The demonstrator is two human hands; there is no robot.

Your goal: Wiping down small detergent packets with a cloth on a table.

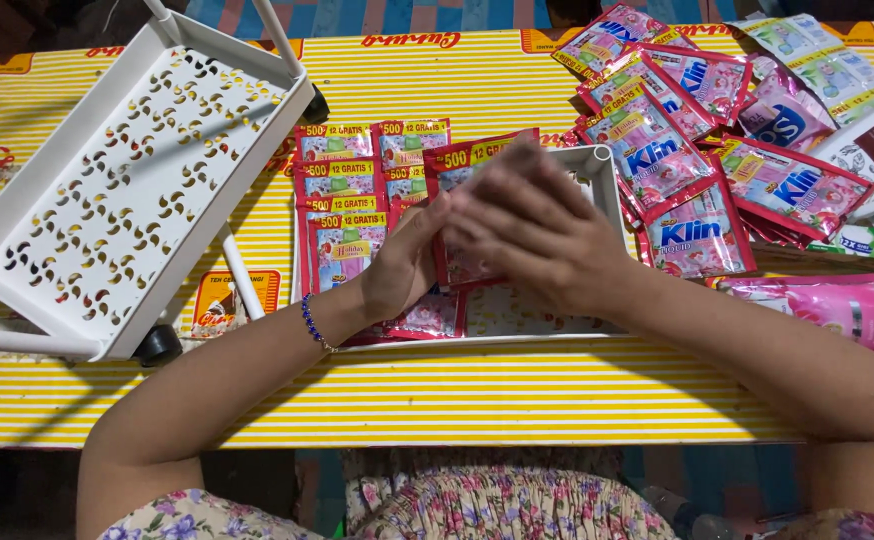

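Observation:
My left hand (405,262) and my right hand (535,232) meet over a white tray (605,170), together gripping a red and pink sachet strip (457,165) that stands nearly upright between them. The right hand is blurred and covers most of the strip. Rows of small red-edged sachets (342,190) lie overlapped in the tray's left part. A blue bead bracelet (310,322) is on my left wrist.
A white perforated shelf rack (127,180) with black casters lies tilted at the left of the yellow striped table (457,390). A heap of larger red and pink sachets (677,150) sits at the right, with a pink pouch (837,305) and other packets near the right edge.

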